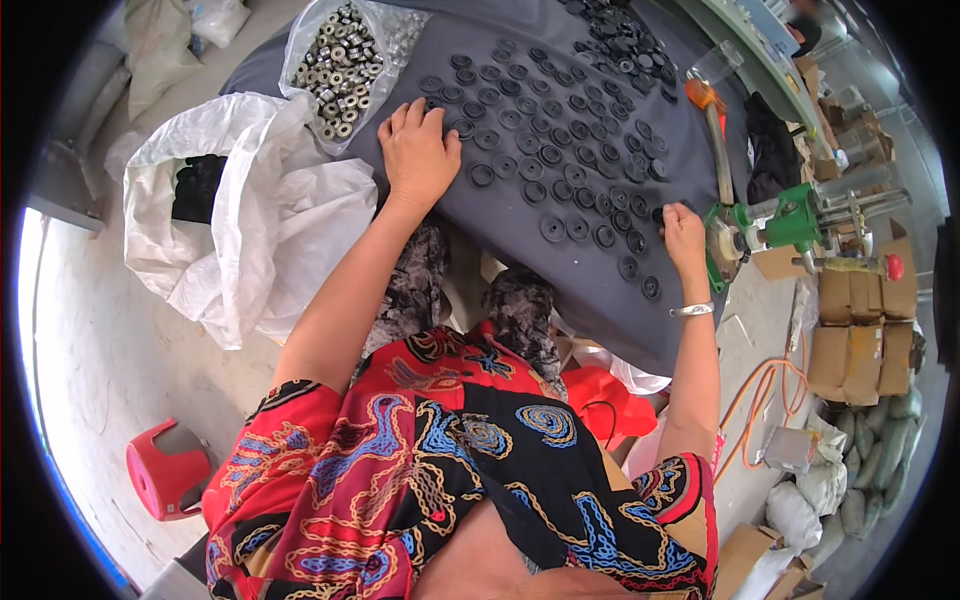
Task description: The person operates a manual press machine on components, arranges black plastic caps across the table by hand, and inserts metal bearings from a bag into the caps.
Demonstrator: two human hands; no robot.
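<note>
Black discs [550, 154] lie mostly one-deep across the grey-covered desk [612, 312], probably so each one's easy to pick out, and the open clear bag [293, 64] of metal rings [345, 72] sits right by the left hand [418, 158] — handy spot, I'd say. That hand's fairly wide, fingers fanned palm-down at the discs' left edge, while the right hand [684, 238] is curled narrow just beside the green press [795, 222] — can't tell whether it's gripping a disc.
</note>
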